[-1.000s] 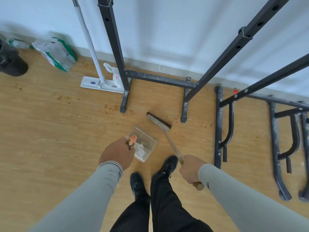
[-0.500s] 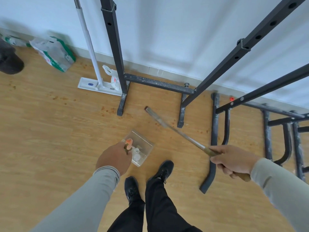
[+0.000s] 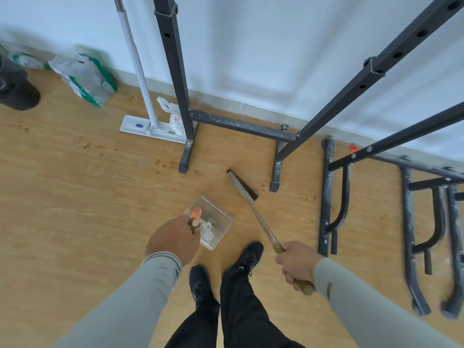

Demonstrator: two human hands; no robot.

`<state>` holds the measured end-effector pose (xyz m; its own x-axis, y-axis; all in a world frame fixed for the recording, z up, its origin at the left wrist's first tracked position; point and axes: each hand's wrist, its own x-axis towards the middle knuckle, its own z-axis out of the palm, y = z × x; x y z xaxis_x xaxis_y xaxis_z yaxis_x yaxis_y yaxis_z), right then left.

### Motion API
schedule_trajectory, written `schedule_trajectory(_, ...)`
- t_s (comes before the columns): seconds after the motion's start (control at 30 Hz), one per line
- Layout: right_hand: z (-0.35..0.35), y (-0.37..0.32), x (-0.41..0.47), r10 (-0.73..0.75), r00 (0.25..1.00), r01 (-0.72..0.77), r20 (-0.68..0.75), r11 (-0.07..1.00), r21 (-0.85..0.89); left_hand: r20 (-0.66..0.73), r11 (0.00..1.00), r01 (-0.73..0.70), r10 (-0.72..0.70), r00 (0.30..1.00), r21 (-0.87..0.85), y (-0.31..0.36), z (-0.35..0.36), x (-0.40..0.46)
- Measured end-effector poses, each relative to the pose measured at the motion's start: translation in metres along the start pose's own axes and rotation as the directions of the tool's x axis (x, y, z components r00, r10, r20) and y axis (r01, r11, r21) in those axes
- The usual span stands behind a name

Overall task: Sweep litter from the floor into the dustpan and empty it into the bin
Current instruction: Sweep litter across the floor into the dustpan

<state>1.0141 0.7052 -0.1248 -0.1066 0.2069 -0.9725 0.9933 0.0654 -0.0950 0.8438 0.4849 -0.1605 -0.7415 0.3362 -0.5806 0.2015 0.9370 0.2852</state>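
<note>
One broom [image 3: 242,183], one clear dustpan [image 3: 216,217] — inside it a few pale scraps of litter [image 3: 208,233], perhaps three, too blurred to count surely. One flat mop [image 3: 153,128] by the wall. Two plastic bags: a large one [image 3: 84,77] and a small one [image 3: 173,116]. One dark bin [image 3: 16,90]. Two black shoes [image 3: 247,256] — and two hands, left [image 3: 173,238] and right [image 3: 296,263].

Perhaps a gym room, black steel racks [image 3: 251,128], wood floor [image 3: 62,197]
</note>
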Motion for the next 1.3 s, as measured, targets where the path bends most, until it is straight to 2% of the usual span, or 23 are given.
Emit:
schedule_trajectory(0.17,-0.049,0.02,-0.049,-0.025,0.993,0.02,0.118,0.999,0.05,0.008,1.0,-0.011,0.012,1.0,-0.02,-0.002,0.0,-0.001)
schedule_trajectory(0.27,-0.079,0.025,-0.067,-0.027,0.994,0.013,0.11,0.993,0.12,-0.006,0.999,-0.014,0.014,1.0,-0.03,-0.004,0.001,-0.002)
schedule_trajectory(0.33,-0.083,0.025,-0.071,-0.071,0.995,0.061,0.074,0.99,0.127,-0.011,1.0,-0.01,0.009,1.0,-0.028,-0.005,0.002,-0.002)
schedule_trajectory(0.43,-0.066,0.02,-0.053,-0.127,0.991,0.127,-0.031,0.992,0.003,-0.006,1.0,-0.013,0.013,1.0,-0.021,-0.005,0.004,-0.003)
schedule_trajectory(0.5,-0.042,0.014,-0.03,-0.114,0.99,0.106,-0.079,0.99,-0.096,-0.004,1.0,-0.013,0.013,1.0,-0.01,-0.004,0.004,-0.003)
schedule_trajectory(0.57,-0.017,0.009,-0.012,-0.091,0.993,0.082,-0.07,0.989,-0.124,-0.004,1.0,-0.012,0.012,1.0,-0.007,-0.004,0.005,-0.002)
schedule_trajectory(0.67,0.008,0.008,-0.011,-0.067,0.997,0.069,0.037,0.996,-0.061,-0.002,1.0,-0.012,0.012,1.0,0.001,-0.006,0.007,-0.003)
schedule_trajectory(0.83,-0.019,0.027,-0.059,-0.042,0.993,0.025,0.113,0.989,0.143,0.022,0.999,-0.014,0.014,1.0,-0.03,-0.005,0.004,-0.011)
schedule_trajectory(0.9,-0.031,0.035,-0.086,-0.052,0.994,0.031,0.096,0.978,0.206,0.051,1.0,-0.004,0.006,0.999,-0.031,-0.01,-0.001,-0.023)
schedule_trajectory(1.03,-0.029,0.04,-0.113,-0.131,0.991,0.13,0.007,0.99,0.054,0.05,0.997,0.041,-0.038,0.998,-0.066,-0.035,-0.009,-0.056)
schedule_trajectory(1.13,-0.022,0.025,-0.11,-0.14,0.986,0.141,-0.089,0.99,0.001,0.029,0.995,0.064,-0.062,0.998,-0.077,-0.051,-0.011,-0.073)
schedule_trajectory(1.3,-0.011,-0.006,-0.063,-0.111,0.984,0.105,-0.137,0.993,-0.048,0.031,0.992,0.099,-0.097,0.995,-0.08,-0.065,-0.001,-0.072)
